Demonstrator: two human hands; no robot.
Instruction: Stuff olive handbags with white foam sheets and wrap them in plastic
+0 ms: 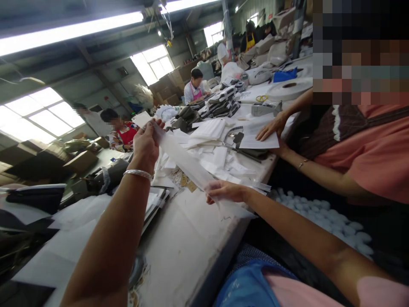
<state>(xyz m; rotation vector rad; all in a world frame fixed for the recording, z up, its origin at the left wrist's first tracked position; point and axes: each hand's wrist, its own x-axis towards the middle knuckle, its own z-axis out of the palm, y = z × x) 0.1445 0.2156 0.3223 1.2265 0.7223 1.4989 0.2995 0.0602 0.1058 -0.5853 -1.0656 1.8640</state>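
A long, thin strip of translucent white film or paper (183, 160) stretches slantwise above the table between my hands. Its upper end is pinched in my left hand (148, 138), which is raised and wears a bracelet at the wrist. Lower down, my right hand (226, 191) grips the strip between thumb and fingers, and a loose end hangs past it toward the table edge. Beneath the strip lies a heap of white sheets and pieces (207, 132). Small brown tags (191, 186) with strings rest under it.
At the right a co-worker's hands (271, 128) press a white sheet (260, 135) on the table. White sheets over dark pieces (156, 204) lie at left. Stacked dark folded goods (220, 102), a tape dispenser (265, 108) and a large white roll (289, 87) stand farther back.
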